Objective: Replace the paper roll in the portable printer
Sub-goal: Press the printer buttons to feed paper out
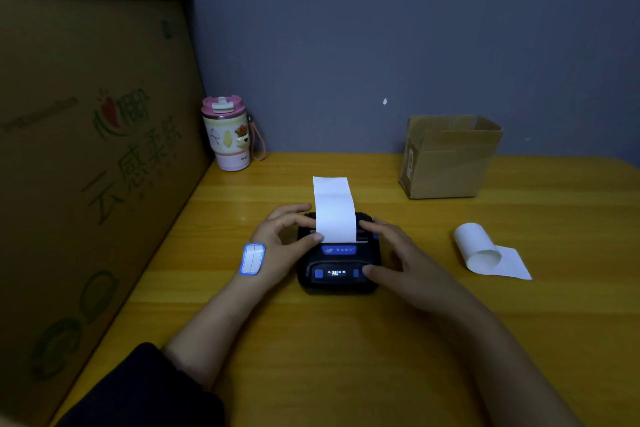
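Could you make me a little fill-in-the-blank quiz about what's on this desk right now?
1. A strip of white paper sticks up out of the black ____.
2. The mug in the far left corner has a ____ lid.
3. The loose paper curl lies on the printer's ____ side.
4. The cardboard box near the wall stands ____ at its top.

Missing words: printer; pink; right; open

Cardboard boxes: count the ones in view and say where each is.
2. A small open cardboard box stands on the wooden table at the back right, near the wall. A large printed carton fills the left side, along the table's edge. Others may lie out of view.
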